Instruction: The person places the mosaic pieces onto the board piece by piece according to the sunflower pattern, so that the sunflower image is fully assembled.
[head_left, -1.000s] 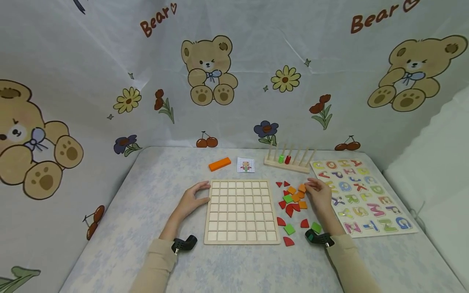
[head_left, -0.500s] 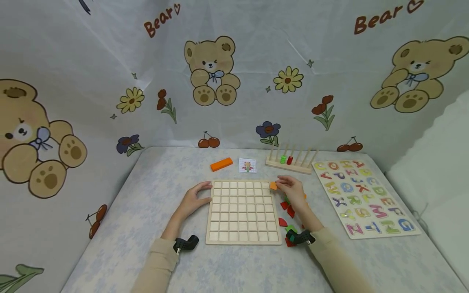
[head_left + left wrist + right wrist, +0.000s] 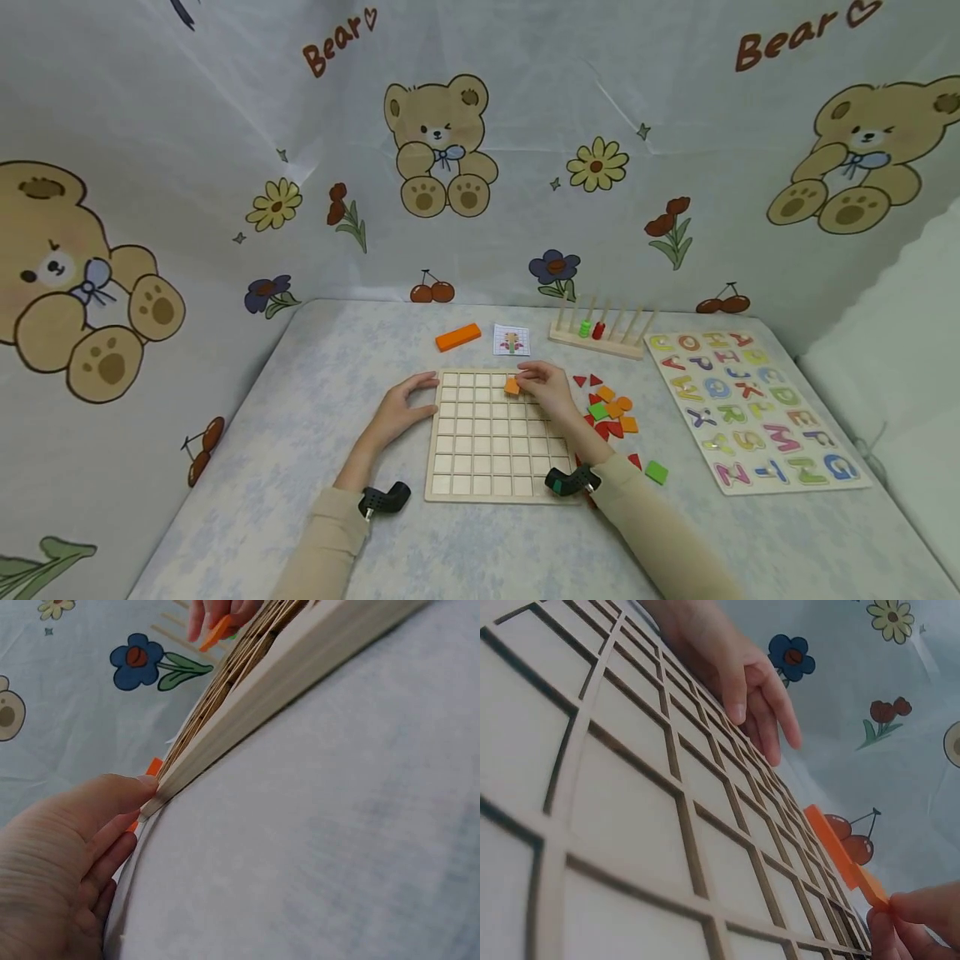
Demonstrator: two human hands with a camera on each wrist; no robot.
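Note:
A square wooden grid board (image 3: 481,463) lies in front of me, divided into many shallow cells. My right hand (image 3: 549,393) pinches a small orange square tile (image 3: 512,387) between thumb and fingers, over the board's far rows. In the right wrist view the tile (image 3: 873,889) appears tilted, close to the far rim; whether it touches the board I cannot tell. My left hand (image 3: 397,412) rests against the board's left edge, thumb and fingers spread. The left wrist view has its thumb (image 3: 120,793) touching the board's edge.
Loose red, green and orange pieces (image 3: 606,394) lie right of the board, partly behind the right forearm. Beyond it are an orange bar (image 3: 458,337), a small pattern card (image 3: 512,340) and a pegged bead rack (image 3: 596,341). A letter puzzle board (image 3: 757,417) lies at far right.
My right hand has picked the orange tile from the loose pieces and carried it left, over the board. The left hand stays at the board's left edge.

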